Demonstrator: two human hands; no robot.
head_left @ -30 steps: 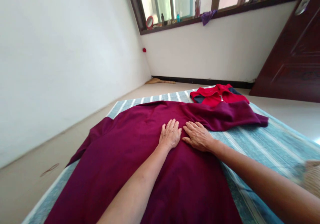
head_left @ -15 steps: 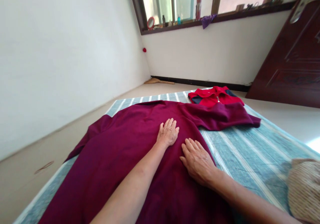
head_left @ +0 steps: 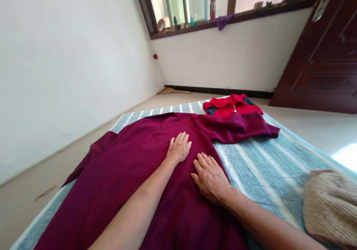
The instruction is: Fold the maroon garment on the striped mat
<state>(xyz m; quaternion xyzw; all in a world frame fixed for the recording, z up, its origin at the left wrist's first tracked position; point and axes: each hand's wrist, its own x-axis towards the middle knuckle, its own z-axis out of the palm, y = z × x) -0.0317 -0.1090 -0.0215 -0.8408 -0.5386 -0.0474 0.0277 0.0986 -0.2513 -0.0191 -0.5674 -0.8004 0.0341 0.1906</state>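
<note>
A maroon long-sleeved garment (head_left: 119,172) lies spread out, one sleeve stretched to the right and the other hanging down toward the left edge. My left hand (head_left: 179,147) rests flat on its upper middle, fingers extended. Closer to me and further right, my right hand (head_left: 209,176) also lies flat on the cloth, near the garment's right side edge. Neither hand grips anything. Beyond the right sleeve sits a folded red and navy top (head_left: 232,106) with a zip at its collar.
Beneath the garments is a blue-green striped sheet (head_left: 267,164). A beige knitted item (head_left: 330,205) lies at the right. A dark red door (head_left: 320,64) stands at the right, and a broom (head_left: 173,91) lies on the floor by the far wall. Several small items line the windowsill.
The whole view has shifted slightly, so more of the beige knitted item shows. Both hands stay flat at nearly the same spots on the maroon garment.
</note>
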